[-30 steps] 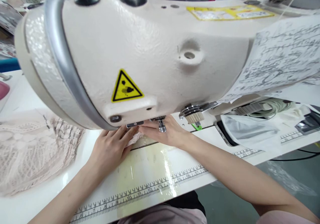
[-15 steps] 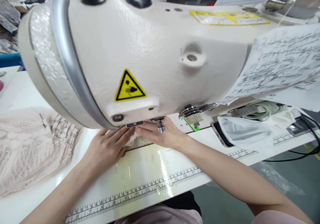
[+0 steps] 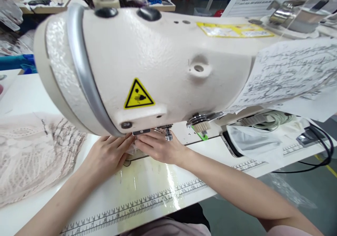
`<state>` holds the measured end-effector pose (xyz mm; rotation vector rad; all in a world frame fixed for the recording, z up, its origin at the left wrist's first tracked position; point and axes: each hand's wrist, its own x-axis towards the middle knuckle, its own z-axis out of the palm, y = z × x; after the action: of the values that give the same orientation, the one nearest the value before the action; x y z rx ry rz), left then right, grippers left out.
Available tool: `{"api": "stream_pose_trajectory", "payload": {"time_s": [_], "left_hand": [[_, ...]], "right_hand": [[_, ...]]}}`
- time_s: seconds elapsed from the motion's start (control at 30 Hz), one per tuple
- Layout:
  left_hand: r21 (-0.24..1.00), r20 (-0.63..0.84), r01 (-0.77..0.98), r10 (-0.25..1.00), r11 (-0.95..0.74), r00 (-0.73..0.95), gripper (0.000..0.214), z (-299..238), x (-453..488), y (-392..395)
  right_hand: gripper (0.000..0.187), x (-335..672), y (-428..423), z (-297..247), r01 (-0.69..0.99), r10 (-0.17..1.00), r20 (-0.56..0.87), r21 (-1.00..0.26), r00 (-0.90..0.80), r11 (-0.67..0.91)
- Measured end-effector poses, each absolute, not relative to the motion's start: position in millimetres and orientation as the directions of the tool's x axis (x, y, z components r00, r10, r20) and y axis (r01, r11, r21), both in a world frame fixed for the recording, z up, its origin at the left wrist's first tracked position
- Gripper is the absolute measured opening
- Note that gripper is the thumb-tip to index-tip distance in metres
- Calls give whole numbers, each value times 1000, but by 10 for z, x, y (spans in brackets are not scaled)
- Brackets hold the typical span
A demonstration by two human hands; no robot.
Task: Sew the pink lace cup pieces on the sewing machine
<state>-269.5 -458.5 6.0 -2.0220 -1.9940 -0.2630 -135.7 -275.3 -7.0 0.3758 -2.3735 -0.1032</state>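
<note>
Lying on the white tabletop (image 3: 105, 198): pale lace (image 3: 34, 155) left of the hands (image 3: 160, 147), 1 phone (image 3: 228, 144) partly under grey cloth (image 3: 252, 138) right.

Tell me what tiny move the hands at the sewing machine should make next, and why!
Maybe slide the left hand back a little, so all its fingers show. Some disappear under the sewing machine, near the right hand and the pale fabric between them, and the yellow warning triangle there pictures a hand, so care seems wise.
</note>
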Motion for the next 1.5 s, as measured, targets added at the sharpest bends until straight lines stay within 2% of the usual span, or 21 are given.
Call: {"api": "stream_pose_trajectory", "payload": {"time_s": [0.2,0.43,0.63,0.8,1.0,1.23,1.5], "left_hand": [[-118,297,993,955,20,16,41,71,-2671,-4585],[-148,286,988,958,51,-7,38,90,-2633,-4572],[-196,295,979,955,61,0,37,84,-2613,-4562],[-202,302,976,953,76,-12,37,83,-2598,-4552],[-207,310,974,950,88,-19,38,91,-2570,-4541],[-239,320,965,947,105,-24,39,78,-2557,-4536],[-259,317,959,948,115,-28,42,69,-2540,-4517]], "right_hand": [[19,-1347,-2757,-59,-263,-314,626,176,-714,949],[9,-1345,-2743,-66,-263,-289,645,139,-708,955],[11,-1340,-2741,-53,-219,-260,628,144,-734,965],[9,-1323,-2736,-32,-242,-293,626,168,-723,956],[9,-1285,-2764,-12,-89,-205,611,216,-764,972],[7,-1299,-2759,-27,-101,-207,609,204,-766,974],[16,-1301,-2739,98,-100,-200,606,196,-770,976]]}}
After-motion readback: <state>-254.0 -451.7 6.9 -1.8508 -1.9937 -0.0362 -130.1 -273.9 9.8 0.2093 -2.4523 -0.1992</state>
